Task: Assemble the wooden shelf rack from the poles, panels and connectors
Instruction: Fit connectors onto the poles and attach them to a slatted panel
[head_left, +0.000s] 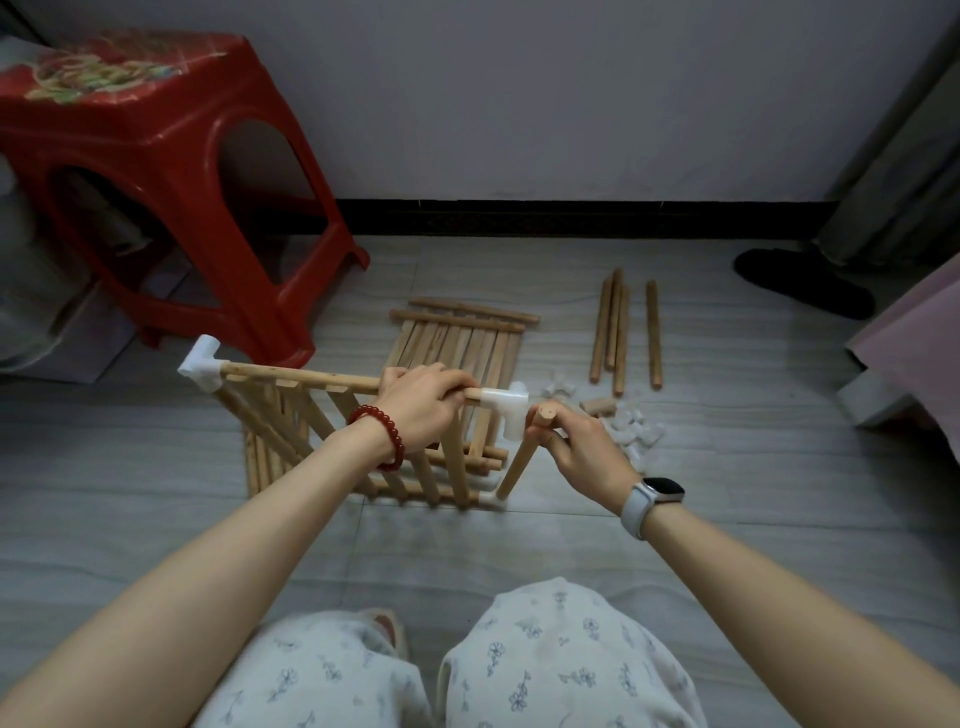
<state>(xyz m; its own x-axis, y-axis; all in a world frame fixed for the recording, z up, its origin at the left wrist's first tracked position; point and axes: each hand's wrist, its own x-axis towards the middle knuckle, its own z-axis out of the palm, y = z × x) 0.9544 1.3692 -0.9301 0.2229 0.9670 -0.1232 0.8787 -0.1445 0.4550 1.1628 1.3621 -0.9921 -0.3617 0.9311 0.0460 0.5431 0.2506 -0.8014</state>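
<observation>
Left hand (423, 402) curled tight round the raised panel's top rail (301, 378), white connector (505, 410) just past its knuckles; right hand (571, 441) pinching the pole (519, 457) near its top, long axis steep, top beside the connector's down-socket, foot in the floor connector (491, 500); misaligned, it may jam or tip the frame.

1. Left hand (421, 402) grips the top rail (301, 378) of a slatted panel (332, 441) standing on the floor (156, 519).
2. White connector (506, 410) caps the rail's right end.
3. Right hand (582, 447) pinches a pole (519, 457), its top just beside that connector.
4. Another panel (457, 338) lies flat behind; loose poles (618, 332) and spare connectors (634, 431) sit right.
5. Red stool (156, 156) stands far left.
</observation>
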